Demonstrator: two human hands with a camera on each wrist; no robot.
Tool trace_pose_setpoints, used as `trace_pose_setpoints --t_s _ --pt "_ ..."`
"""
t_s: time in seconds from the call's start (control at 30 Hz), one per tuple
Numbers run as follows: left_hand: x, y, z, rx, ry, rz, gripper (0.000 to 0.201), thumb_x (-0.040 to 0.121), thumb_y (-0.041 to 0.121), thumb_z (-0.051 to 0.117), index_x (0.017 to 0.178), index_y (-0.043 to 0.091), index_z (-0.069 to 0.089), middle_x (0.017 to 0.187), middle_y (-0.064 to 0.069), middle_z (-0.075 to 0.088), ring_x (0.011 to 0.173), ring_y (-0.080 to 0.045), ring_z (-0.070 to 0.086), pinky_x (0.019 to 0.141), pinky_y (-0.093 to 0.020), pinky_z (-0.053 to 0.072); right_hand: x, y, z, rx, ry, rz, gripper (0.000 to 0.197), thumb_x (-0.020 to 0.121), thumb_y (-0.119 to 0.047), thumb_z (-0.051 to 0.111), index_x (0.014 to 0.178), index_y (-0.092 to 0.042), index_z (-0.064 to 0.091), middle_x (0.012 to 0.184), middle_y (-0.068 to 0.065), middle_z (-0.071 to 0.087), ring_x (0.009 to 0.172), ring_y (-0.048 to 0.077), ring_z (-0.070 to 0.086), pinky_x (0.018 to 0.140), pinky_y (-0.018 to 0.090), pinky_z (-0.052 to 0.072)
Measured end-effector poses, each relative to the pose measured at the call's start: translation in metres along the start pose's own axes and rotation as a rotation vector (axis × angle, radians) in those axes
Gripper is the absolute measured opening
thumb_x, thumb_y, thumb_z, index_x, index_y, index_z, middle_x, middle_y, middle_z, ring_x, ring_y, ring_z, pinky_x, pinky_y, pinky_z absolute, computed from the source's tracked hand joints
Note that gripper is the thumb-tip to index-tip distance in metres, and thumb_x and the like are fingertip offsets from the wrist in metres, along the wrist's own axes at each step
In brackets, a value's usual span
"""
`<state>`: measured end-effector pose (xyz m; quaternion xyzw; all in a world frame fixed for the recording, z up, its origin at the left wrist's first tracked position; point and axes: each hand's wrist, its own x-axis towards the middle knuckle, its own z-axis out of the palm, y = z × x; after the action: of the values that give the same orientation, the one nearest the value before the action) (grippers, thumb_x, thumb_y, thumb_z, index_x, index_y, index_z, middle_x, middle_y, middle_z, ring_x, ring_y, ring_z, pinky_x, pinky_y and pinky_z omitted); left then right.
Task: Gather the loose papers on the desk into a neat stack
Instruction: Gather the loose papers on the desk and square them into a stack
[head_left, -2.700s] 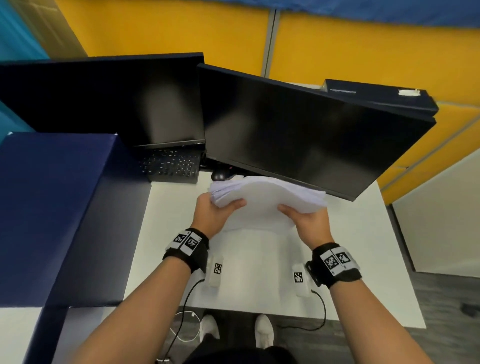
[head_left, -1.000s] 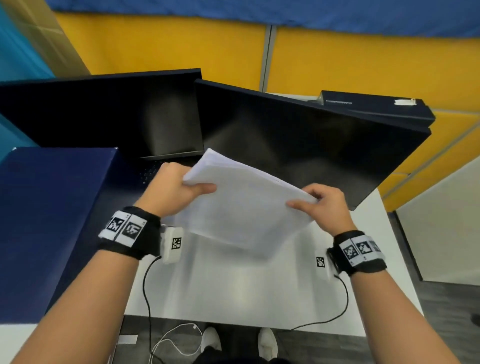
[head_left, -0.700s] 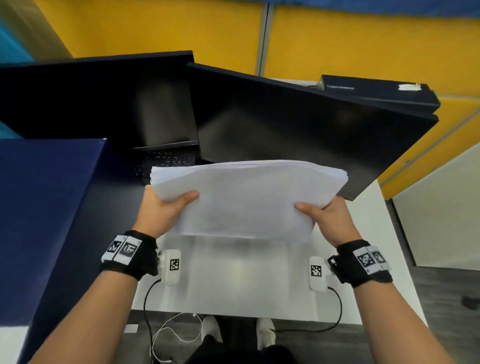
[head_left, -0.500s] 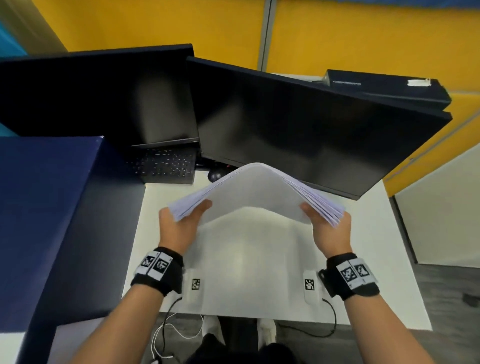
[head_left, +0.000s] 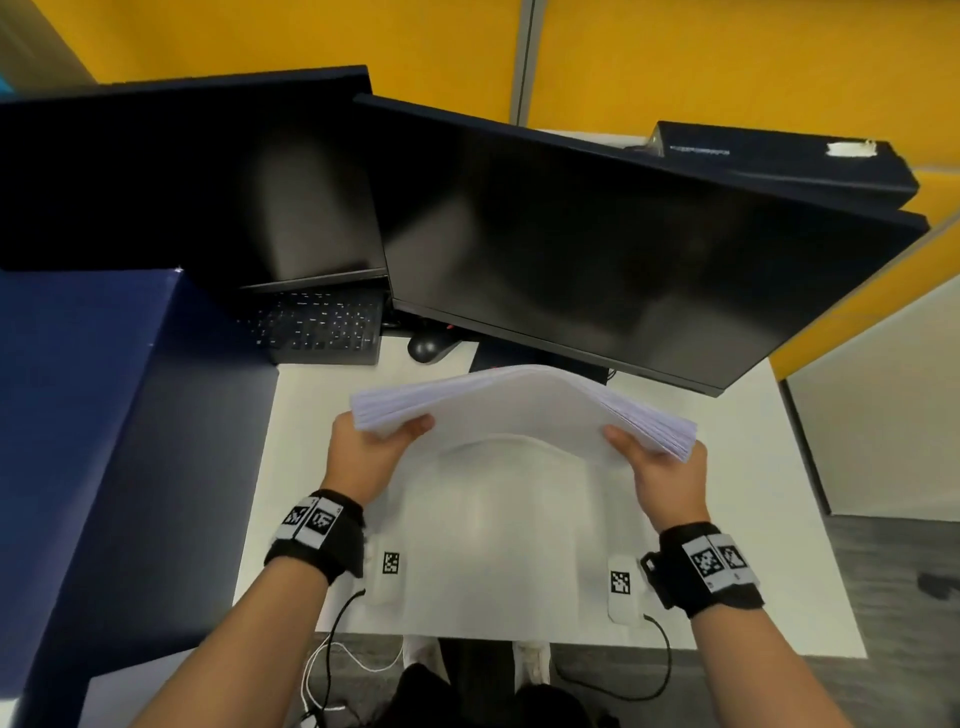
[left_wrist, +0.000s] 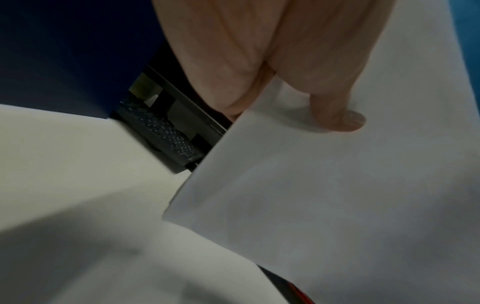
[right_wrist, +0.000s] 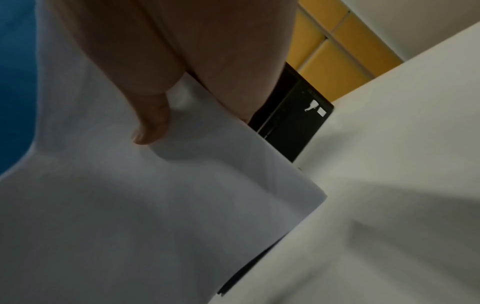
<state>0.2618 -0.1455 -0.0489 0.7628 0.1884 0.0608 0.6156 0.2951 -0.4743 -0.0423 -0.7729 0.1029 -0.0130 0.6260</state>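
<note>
Presently, a stack of white papers (head_left: 524, 410) is held in the air above the middle of the white desk (head_left: 769, 519), clear of its surface. The stack is bowed upward in an arch, its centre highest and its two short ends lower. At both ends the sheet edges are fanned slightly, so the separate layers can be made out; the sides are not squared flush. No print can be seen on the top sheet.

The left end is gripped by the left hand (head_left: 363, 457), the thumb laid on top and the fingers tucked beneath; in the left wrist view the thumb (left_wrist: 335, 115) is seen pressed flat on the paper (left_wrist: 324, 195). The right end is gripped likewise by the right hand (head_left: 665, 478), and in the right wrist view its thumb (right_wrist: 153, 123) is pressed onto the sheet (right_wrist: 155, 205).

Behind the stack, along the far edge of the desk, two dark monitors (head_left: 597, 249) are set side by side, the right one overhanging the papers' far edge. A black keyboard (head_left: 317, 327) is tucked under the left monitor, and a black mouse (head_left: 428, 345) lies just beside it. A dark blue partition (head_left: 88, 441) is butted against the desk's left edge. Yellow wall panels (head_left: 701, 62) are seen behind.
</note>
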Motion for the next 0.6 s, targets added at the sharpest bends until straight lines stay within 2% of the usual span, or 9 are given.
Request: trace_pose_setpoints --t_s 0.07,0.13,0.2,0.27,0.33,0.4,0.47,0.53,0.6 --pt "-0.004 -0.01 -0.002 0.042 -0.023 0.02 0.039 0.068 0.015 0.091 0.1 0.031 0.074 0.092 0.029 0.073 0.091 0.013 0.067 0.078 -0.006 0.05 -0.002 0.005 -0.004 0.006 -0.034 -0.015 0.029 0.075 -0.014 0.085 0.097 -0.03 0.073 0.09 -0.022 0.076 0.085 -0.008 0.07 0.077 0.011 0.055" --pt "-0.001 -0.023 0.0 0.101 -0.079 0.006 0.052 0.068 0.014 0.091 0.114 0.028 0.071 0.11 0.027 0.068 0.101 0.011 0.065 0.086 -0.002 0.046 -0.002 0.016 -0.007 -0.042 -0.102 -0.008 0.045 0.072 -0.012 0.087 0.112 -0.024 0.07 0.106 -0.016 0.074 0.096 -0.002 0.069 0.084 0.015 0.055" --pt "0.003 -0.027 0.004 0.161 -0.113 -0.01 0.035 0.076 0.009 0.085 0.108 0.021 0.073 0.101 0.014 0.071 0.092 -0.002 0.069 0.079 0.0 0.046 -0.001 0.017 -0.006 -0.076 -0.117 0.014 0.036 0.072 -0.009 0.086 0.103 -0.022 0.073 0.098 -0.011 0.076 0.091 0.006 0.07 0.081 0.023 0.055" --pt "0.005 -0.023 0.005 0.153 -0.061 -0.002 0.017 0.08 0.008 0.081 0.093 0.017 0.075 0.087 0.009 0.072 0.078 0.001 0.069 0.07 -0.002 0.047 0.0 0.01 -0.005 -0.054 -0.082 0.043 0.018 0.074 -0.008 0.084 0.082 -0.022 0.076 0.078 -0.011 0.076 0.076 0.01 0.069 0.072 0.022 0.053" --pt "0.004 -0.017 0.002 0.095 0.002 0.019 0.016 0.079 0.007 0.082 0.09 0.017 0.077 0.082 0.011 0.075 0.076 0.007 0.069 0.071 -0.006 0.049 -0.002 0.001 -0.006 -0.029 -0.043 0.014 0.018 0.077 -0.006 0.081 0.077 -0.022 0.074 0.07 -0.009 0.073 0.065 0.002 0.066 0.065 0.013 0.052" --pt "0.002 -0.02 0.001 0.105 -0.012 0.047 0.015 0.079 0.007 0.081 0.084 0.02 0.077 0.077 0.004 0.076 0.076 -0.001 0.069 0.072 -0.014 0.052 -0.002 0.0 -0.008 -0.039 -0.04 -0.019 0.015 0.078 -0.006 0.08 0.081 -0.02 0.073 0.078 -0.007 0.073 0.066 -0.003 0.066 0.065 0.011 0.051" --pt "-0.001 -0.028 0.005 0.131 -0.015 0.01 0.01 0.079 0.012 0.082 0.087 0.017 0.077 0.081 0.001 0.076 0.079 -0.011 0.07 0.076 -0.024 0.053 -0.002 0.005 -0.005 -0.082 -0.065 0.012 0.014 0.079 -0.011 0.08 0.09 -0.017 0.073 0.086 -0.004 0.074 0.073 -0.003 0.068 0.072 0.017 0.052" --pt "-0.005 -0.035 0.013 0.096 0.029 -0.06 0.02 0.08 0.019 0.082 0.098 0.012 0.077 0.094 -0.002 0.077 0.09 -0.017 0.071 0.085 -0.033 0.055 -0.003 0.016 -0.001 -0.102 -0.061 0.077 0.026 0.078 -0.023 0.082 0.101 -0.016 0.072 0.095 -0.004 0.074 0.09 0.009 0.071 0.084 0.03 0.054" --pt "-0.008 -0.031 0.02 0.049 0.063 -0.067 0.032 0.078 0.023 0.084 0.107 0.016 0.073 0.105 0.002 0.074 0.102 -0.016 0.07 0.093 -0.032 0.054 -0.005 0.019 0.004 -0.089 -0.037 0.102 0.042 0.072 -0.036 0.084 0.108 -0.021 0.069 0.102 -0.006 0.074 0.101 0.019 0.07 0.093 0.038 0.053"
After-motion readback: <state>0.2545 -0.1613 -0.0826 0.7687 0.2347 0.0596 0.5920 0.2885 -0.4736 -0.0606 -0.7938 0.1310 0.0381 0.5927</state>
